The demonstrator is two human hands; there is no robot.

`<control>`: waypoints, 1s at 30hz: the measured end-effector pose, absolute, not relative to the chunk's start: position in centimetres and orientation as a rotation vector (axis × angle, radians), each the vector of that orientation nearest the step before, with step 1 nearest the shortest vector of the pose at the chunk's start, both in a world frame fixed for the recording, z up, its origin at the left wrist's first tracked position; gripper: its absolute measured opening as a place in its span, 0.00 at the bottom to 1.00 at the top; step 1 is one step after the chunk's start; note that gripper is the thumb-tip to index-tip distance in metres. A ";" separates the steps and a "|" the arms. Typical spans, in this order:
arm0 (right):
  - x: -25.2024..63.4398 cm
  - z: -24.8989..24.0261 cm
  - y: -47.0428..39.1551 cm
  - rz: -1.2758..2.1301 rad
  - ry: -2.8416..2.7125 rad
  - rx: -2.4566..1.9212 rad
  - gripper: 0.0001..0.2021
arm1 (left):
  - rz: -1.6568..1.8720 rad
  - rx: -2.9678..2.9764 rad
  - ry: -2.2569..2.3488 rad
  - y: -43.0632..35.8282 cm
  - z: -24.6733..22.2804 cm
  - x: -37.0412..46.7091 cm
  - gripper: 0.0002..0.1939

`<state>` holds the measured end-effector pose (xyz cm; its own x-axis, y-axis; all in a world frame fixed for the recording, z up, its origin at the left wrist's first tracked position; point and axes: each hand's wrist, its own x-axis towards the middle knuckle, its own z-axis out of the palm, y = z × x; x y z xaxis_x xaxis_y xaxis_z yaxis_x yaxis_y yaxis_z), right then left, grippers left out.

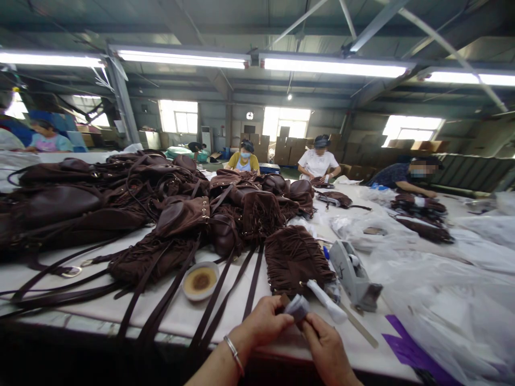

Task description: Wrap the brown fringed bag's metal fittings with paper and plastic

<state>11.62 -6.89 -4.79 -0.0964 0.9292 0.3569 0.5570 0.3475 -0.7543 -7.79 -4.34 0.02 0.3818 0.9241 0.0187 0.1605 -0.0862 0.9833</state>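
My left hand (265, 324), with a silver bangle on its wrist, pinches a small brown piece with a bluish-white wrapping (296, 307) around it. My right hand (326, 343) grips the same piece from the right, its fingers closed at the lower end. Just beyond both hands lies a dark brown fringed bag (295, 257). A part wrapped in white (326, 301) sticks out from the bag's near right corner. To the right of the bag stands a grey tape dispenser (352, 273). Whether the held piece is joined to the bag cannot be made out.
Brown bags (177, 214) are heaped along the left and middle of the table, straps (156, 305) hanging over the near edge. A bowl of yellowish stuff (200, 281) sits among them. Clear plastic bags (446, 300) and a purple strip (406, 343) lie right. Several people work across the table.
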 end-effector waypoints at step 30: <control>12.6 1.9 -5.7 0.769 -1.818 -1.372 0.07 | 0.561 2.132 1.402 -5.9 1.5 -4.4 0.07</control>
<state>12.64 -5.68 1.90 -0.1730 0.9662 0.1911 0.5358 0.2552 -0.8049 -4.35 -5.91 1.51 0.3777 0.9243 0.0554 0.7073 -0.3266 0.6270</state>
